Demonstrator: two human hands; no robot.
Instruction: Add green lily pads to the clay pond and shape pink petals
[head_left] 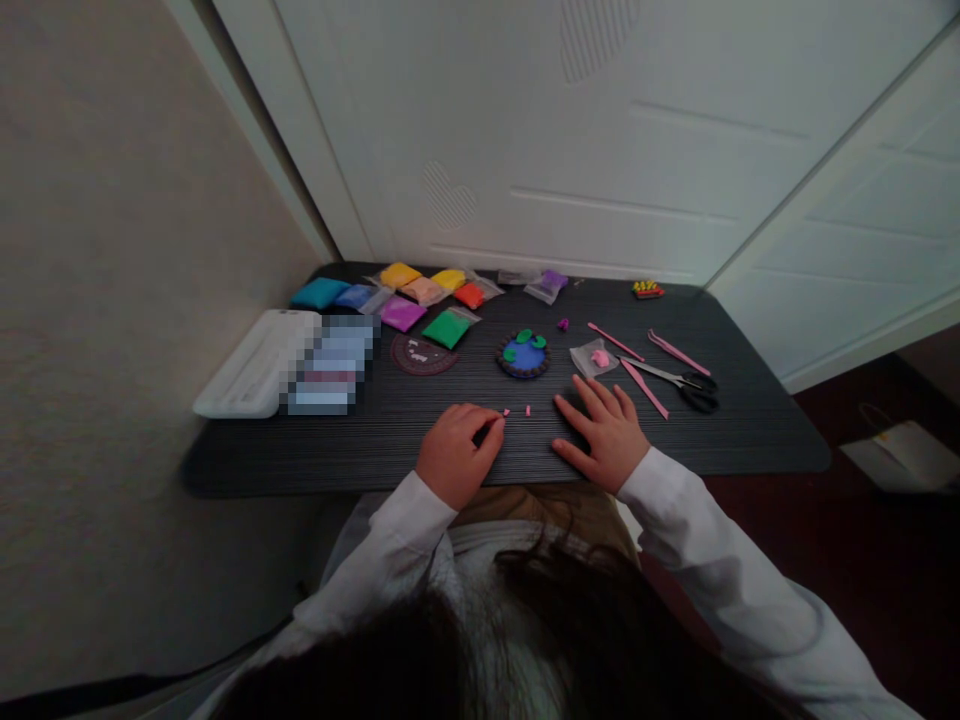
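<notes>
My left hand [459, 455] is curled, thumb and index finger pinched together at a tiny pink clay piece [506, 412]. A second small pink clay piece [528, 410] lies on the dark table just right of it. My right hand [604, 432] rests palm down with fingers spread, holding nothing. Beyond its fingertips is a clear bag with a pink clay lump [600, 357]. Between and beyond both hands sits a round clay pond [523, 355], blue inside a brown beaded rim, with green leaf shapes on it.
Black-handled scissors [697, 390], pink tweezers [679, 352] and pink modelling tools [645, 388] lie right. Several bagged clay packets, including a green one [448, 327], line the back left. A white case [259, 365] stands left, a maroon protractor-like plate [422, 354] nearby.
</notes>
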